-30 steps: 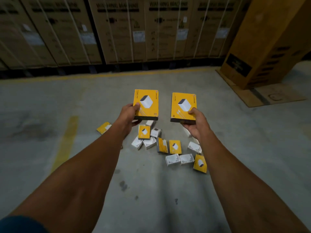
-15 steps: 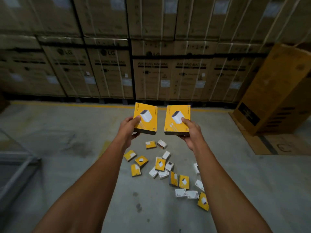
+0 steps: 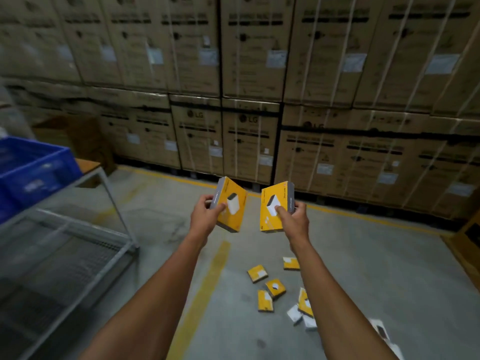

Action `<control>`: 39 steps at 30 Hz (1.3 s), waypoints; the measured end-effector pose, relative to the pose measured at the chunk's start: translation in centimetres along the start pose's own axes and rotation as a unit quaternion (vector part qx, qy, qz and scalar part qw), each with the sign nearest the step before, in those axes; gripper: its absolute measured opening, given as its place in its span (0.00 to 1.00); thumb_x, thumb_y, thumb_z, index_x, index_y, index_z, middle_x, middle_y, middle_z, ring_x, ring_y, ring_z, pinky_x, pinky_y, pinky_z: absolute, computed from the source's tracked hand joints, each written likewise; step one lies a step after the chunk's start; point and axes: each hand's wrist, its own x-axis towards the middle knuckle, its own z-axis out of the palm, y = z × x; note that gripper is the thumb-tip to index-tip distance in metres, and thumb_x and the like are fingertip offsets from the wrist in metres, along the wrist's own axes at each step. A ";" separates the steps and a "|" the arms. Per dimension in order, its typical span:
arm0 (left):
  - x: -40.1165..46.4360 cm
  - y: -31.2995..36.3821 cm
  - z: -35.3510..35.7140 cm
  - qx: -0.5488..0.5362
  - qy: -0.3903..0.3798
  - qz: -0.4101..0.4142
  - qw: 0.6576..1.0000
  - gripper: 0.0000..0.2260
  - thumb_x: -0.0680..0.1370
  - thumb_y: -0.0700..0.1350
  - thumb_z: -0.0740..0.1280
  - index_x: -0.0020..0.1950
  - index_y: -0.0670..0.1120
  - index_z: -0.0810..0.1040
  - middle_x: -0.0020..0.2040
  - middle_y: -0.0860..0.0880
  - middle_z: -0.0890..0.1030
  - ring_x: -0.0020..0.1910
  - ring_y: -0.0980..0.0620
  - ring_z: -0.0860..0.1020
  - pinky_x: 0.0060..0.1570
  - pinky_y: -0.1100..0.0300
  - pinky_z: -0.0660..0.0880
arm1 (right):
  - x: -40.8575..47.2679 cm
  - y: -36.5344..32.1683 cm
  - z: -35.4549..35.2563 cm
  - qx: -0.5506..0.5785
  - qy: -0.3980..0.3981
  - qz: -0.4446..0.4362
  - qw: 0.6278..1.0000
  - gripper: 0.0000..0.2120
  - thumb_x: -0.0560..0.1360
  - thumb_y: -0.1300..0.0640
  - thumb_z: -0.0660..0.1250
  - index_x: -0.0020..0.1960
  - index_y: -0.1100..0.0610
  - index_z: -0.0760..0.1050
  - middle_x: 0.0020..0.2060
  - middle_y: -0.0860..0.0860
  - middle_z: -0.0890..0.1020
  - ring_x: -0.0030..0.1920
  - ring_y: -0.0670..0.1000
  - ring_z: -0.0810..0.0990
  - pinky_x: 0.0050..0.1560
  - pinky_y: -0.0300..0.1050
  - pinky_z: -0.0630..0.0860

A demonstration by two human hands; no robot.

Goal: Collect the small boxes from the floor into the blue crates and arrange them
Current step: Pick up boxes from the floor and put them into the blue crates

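My left hand grips a yellow box by its grey edge, tilted toward the middle. My right hand grips a second yellow box, thumb on its face. Both are held up at chest height, side by side and apart. Several small yellow and white boxes lie scattered on the concrete floor below my right forearm, some hidden behind it. A blue crate stands at the far left on a metal-framed table.
The metal-framed table with a mesh lower shelf fills the left side. A wall of stacked cardboard cartons runs across the back. Yellow floor lines cross the concrete. A yellow carton edge shows at the right.
The view has swung up and to the left, bringing the blue crate and metal table into sight. Both hands have tilted their boxes inward; the floor boxes now sit lower right.
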 end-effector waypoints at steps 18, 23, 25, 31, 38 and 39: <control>17.4 -6.2 -32.8 -0.032 0.293 -0.084 0.952 0.14 0.77 0.47 0.77 0.59 0.47 0.78 0.57 0.45 0.82 0.54 0.45 0.82 0.57 0.43 0.81 | 4.4 -8.9 43.9 -0.009 -0.317 -0.043 0.948 0.17 0.77 0.50 0.73 0.61 0.49 0.70 0.55 0.53 0.80 0.52 0.55 0.81 0.51 0.50 0.77; 23.1 -4.6 -41.4 -0.032 0.390 -0.094 0.916 0.15 0.77 0.49 0.76 0.60 0.47 0.77 0.56 0.46 0.81 0.49 0.47 0.80 0.43 0.52 0.78 | 5.9 -13.8 56.8 -0.009 -0.405 -0.055 0.913 0.16 0.78 0.50 0.72 0.61 0.50 0.71 0.55 0.54 0.81 0.52 0.56 0.82 0.51 0.54 0.81; 25.5 -3.9 -44.3 -0.034 0.424 -0.085 0.901 0.15 0.78 0.48 0.76 0.60 0.46 0.77 0.57 0.45 0.81 0.49 0.46 0.80 0.38 0.55 0.75 | 6.6 -16.3 61.3 -0.015 -0.437 -0.066 0.897 0.15 0.77 0.51 0.71 0.61 0.50 0.71 0.54 0.53 0.81 0.51 0.56 0.81 0.51 0.55 0.82; 31.2 -3.2 -51.6 -0.029 0.466 -0.098 0.879 0.16 0.78 0.51 0.74 0.62 0.48 0.76 0.59 0.45 0.80 0.56 0.43 0.81 0.46 0.50 0.80 | 8.0 -22.0 73.5 -0.024 -0.484 -0.096 0.870 0.21 0.70 0.46 0.69 0.62 0.47 0.74 0.54 0.50 0.82 0.52 0.55 0.83 0.53 0.61 0.84; 39.6 -4.7 -59.9 -0.025 0.519 -0.100 0.848 0.18 0.78 0.54 0.73 0.65 0.50 0.75 0.60 0.44 0.80 0.56 0.42 0.80 0.48 0.48 0.81 | 8.3 -25.7 86.7 -0.052 -0.507 -0.166 0.844 0.21 0.73 0.46 0.69 0.64 0.48 0.71 0.56 0.51 0.80 0.55 0.56 0.80 0.58 0.60 0.81; 41.0 -4.8 -61.3 -0.022 0.523 -0.094 0.847 0.19 0.78 0.55 0.73 0.65 0.50 0.75 0.60 0.45 0.80 0.56 0.43 0.80 0.51 0.46 0.82 | 8.3 -26.3 88.7 -0.052 -0.505 -0.174 0.844 0.20 0.75 0.47 0.69 0.65 0.50 0.71 0.55 0.51 0.79 0.54 0.55 0.79 0.58 0.57 0.81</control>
